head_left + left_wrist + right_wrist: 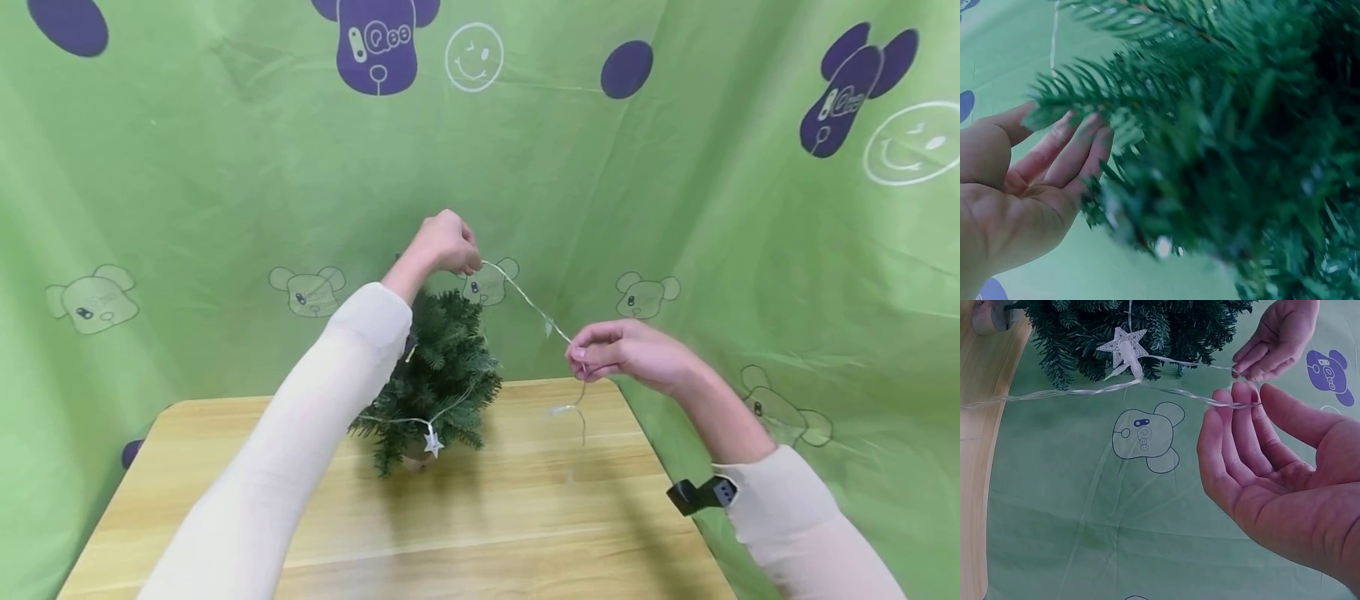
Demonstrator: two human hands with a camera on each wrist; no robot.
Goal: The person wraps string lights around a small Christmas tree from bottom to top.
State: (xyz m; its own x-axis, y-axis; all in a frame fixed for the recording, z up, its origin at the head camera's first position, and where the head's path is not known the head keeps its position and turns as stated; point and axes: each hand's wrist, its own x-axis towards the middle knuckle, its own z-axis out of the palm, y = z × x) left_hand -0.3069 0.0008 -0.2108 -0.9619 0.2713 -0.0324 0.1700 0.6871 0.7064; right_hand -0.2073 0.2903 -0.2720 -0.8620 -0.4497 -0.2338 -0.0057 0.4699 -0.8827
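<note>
A small artificial Christmas tree (450,367) stands on the wooden table, partly hidden behind the left forearm. My left hand (446,242) is above its top and pinches a clear string-light cord (517,287). In the left wrist view, green branches (1210,137) cover the fingertips of that hand (1029,181). Lower and to the right, my right hand (633,354) pinches the same cord between thumb and fingertips, and a loose end dangles below. One star light (432,442) hangs at the tree's lower front. Another star (1124,350) shows close up in the right wrist view.
The wooden table (555,517) extends toward me under the tree. Behind and on both sides hangs a green curtain (555,183) printed with cartoon bears and smiley faces. A black device (701,495) is at the right sleeve's cuff.
</note>
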